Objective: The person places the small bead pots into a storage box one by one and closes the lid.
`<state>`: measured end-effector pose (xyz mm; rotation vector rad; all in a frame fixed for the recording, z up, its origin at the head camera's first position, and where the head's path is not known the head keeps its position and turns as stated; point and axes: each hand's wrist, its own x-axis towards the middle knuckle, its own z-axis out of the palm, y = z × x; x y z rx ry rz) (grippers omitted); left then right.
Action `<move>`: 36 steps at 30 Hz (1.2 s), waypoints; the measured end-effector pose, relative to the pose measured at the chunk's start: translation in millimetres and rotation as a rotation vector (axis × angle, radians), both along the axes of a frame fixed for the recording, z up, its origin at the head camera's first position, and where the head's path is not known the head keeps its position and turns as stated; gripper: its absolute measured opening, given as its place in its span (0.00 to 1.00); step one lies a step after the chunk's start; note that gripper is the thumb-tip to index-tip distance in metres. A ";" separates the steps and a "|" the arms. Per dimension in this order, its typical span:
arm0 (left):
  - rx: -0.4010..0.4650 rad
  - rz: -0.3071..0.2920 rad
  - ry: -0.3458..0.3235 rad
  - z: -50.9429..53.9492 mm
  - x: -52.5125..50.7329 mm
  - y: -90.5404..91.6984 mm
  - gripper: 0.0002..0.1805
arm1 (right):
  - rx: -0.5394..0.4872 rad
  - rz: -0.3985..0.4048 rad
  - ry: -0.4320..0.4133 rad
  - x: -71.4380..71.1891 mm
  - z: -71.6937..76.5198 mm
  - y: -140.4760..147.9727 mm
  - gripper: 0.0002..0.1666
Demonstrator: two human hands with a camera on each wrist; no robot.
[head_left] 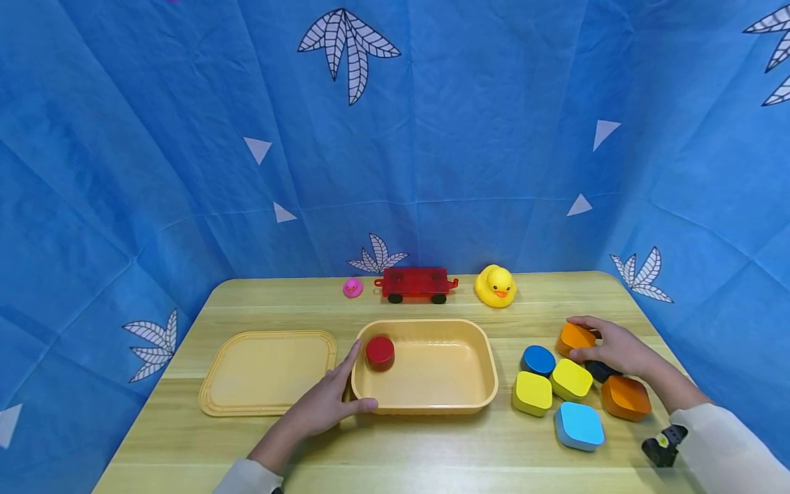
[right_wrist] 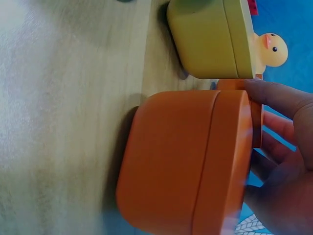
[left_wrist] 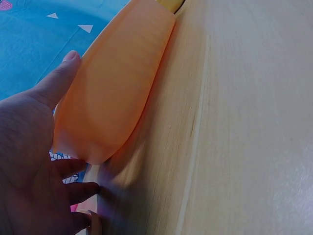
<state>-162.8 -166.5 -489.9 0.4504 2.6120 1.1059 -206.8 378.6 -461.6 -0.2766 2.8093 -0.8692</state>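
A beige bin (head_left: 432, 409) stands in the middle of the table with a red round container (head_left: 380, 353) inside at its left. My left hand (head_left: 330, 405) rests against the bin's left front corner, fingers spread, thumb at the front wall; the left wrist view shows the thumb touching the bin's side (left_wrist: 117, 88). At the right, my right hand (head_left: 611, 348) pinches an orange container (head_left: 575, 339) between thumb and fingers. In the right wrist view the hand (right_wrist: 283, 147) is partly behind a nearer orange container (right_wrist: 171, 156). A black container (head_left: 600, 371) lies partly under the hand.
A beige lid (head_left: 271, 374) lies left of the bin. Blue (head_left: 538, 360), yellow (head_left: 533, 393) and light blue (head_left: 579, 426) containers, with another orange one (head_left: 626, 398), stand at the right. Along the back are a pink duck (head_left: 352, 287), a red wagon (head_left: 416, 283) and a yellow duck (head_left: 496, 286).
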 end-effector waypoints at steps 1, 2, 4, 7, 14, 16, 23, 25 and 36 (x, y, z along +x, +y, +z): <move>-0.001 0.001 0.000 0.1 0.0 0.0 0.61 | -0.001 -0.001 0.000 -0.2 0.7 -0.1 0.46; 0.001 0.001 0.000 0.1 0.0 0.0 0.61 | -0.001 0.000 0.002 -0.4 1.6 -0.3 0.45; 0.006 -0.001 0.003 0.1 -0.1 0.0 0.61 | -0.001 0.007 0.009 -0.8 4.2 -1.1 0.45; 0.015 -0.004 0.007 0.1 -0.3 -0.1 0.61 | -0.003 0.019 0.025 -1.4 9.8 -3.3 0.44; 0.031 -0.018 0.018 -2.0 -1.3 -0.6 0.61 | -0.003 0.040 0.048 -6.0 19.5 -8.7 0.43; 0.031 -0.016 0.016 -2.1 -1.4 -0.5 0.61 | -0.007 0.042 0.052 -7.0 22.6 -11.4 0.43; 0.020 -0.008 0.007 -1.4 -1.2 0.0 0.61 | -0.025 0.057 0.062 -5.6 39.2 -28.3 0.44; 0.020 -0.007 0.008 -1.3 -0.9 0.0 0.61 | -0.026 0.066 0.071 -4.9 43.5 -34.0 0.44; 0.013 -0.003 0.002 -1.3 -0.8 0.5 0.61 | -0.031 0.129 0.117 -4.9 64.9 -69.2 0.42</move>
